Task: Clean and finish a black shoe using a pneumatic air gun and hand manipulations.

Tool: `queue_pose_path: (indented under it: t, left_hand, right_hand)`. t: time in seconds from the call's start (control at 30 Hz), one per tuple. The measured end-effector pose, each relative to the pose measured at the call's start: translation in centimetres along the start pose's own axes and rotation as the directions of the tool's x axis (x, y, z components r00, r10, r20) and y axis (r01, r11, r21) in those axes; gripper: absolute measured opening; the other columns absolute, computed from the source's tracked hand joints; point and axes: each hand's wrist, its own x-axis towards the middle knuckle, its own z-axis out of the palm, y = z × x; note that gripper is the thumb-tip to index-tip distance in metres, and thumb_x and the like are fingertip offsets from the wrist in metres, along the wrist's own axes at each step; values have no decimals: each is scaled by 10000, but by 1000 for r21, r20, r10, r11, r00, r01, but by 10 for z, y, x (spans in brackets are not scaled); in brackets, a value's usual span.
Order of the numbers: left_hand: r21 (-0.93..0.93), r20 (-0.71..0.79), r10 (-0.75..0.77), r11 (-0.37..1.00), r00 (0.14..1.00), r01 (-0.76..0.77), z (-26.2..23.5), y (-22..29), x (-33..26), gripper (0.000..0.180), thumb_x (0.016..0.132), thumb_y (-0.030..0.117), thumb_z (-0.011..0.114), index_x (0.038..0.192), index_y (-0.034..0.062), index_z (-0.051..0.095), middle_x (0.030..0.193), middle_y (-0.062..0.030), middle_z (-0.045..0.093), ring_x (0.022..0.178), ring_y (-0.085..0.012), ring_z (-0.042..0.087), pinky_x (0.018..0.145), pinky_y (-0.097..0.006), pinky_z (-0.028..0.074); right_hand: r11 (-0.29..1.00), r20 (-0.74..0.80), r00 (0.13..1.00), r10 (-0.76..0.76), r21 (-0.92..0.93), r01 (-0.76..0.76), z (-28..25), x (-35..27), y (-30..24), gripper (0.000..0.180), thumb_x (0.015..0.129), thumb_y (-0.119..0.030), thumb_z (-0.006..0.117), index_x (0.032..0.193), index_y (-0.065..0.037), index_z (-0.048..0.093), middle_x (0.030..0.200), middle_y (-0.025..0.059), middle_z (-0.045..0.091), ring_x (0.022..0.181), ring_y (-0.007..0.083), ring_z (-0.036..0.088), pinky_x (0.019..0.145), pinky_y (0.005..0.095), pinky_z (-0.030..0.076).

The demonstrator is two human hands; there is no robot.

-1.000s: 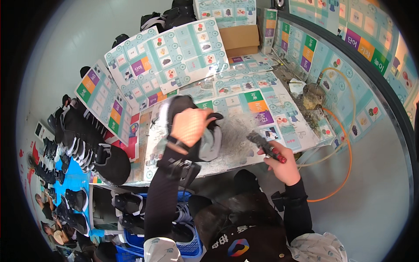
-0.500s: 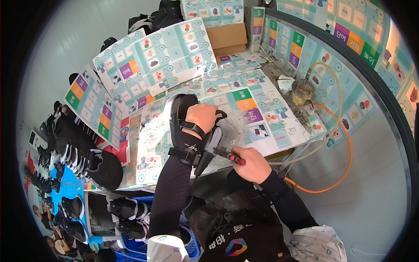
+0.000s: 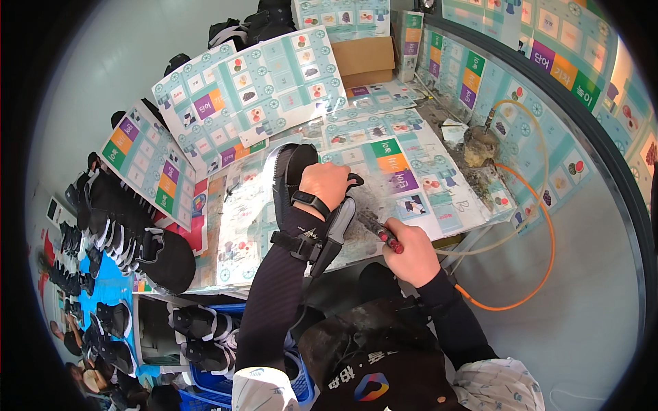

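Note:
A black shoe (image 3: 283,179) with a pale grey sole edge lies tilted on its side on the paper-covered table (image 3: 236,257). My left hand (image 3: 325,185), a dark band at its wrist, is closed over the shoe's middle and presses it down. A slim hand-held tool (image 3: 375,227), dark with red at its rear, is in my closed right hand (image 3: 415,253). Its front end points at the sole edge from the right, very close to it; whether they touch I cannot tell. Pale hose (image 3: 473,251) emerges behind the right hand.
A grimy pot (image 3: 480,145) stands at the table's right, with an orange hose (image 3: 552,240) looping beside it. Printed boards (image 3: 288,85) and a cardboard box (image 3: 363,60) stand behind. Black shoes (image 3: 164,260) line the left; blue baskets (image 3: 212,383) sit below.
The tool and my right hand have moved slightly right, the tool's front end going farther up along the sole edge. My left hand still holds the shoe. The whole view has shifted a little.

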Motion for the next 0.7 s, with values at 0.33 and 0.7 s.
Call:
queue_pose_path:
  t: [0.33,0.7]
  left_hand:
    - [30,-242,-4,999,970,12,-15,-19,-9,101,902,151,648,890,103,736,830,-126,744,795,-362,751,677,-464,599]
    - [-77,-287,-85,995,954,65,15,4,-32,430,896,134,719,1321,94,661,1163,-55,721,1068,-270,658,820,-390,609]
  right_hand:
    - [970,202,979,-39,242,-11,-5,-5,15,287,834,-51,639,1112,9,680,891,252,715,905,487,679,785,483,545]
    - [985,125,990,-57,171,35,-7,21,31,267,833,-56,665,1092,9,667,880,232,708,880,477,665,748,496,520]
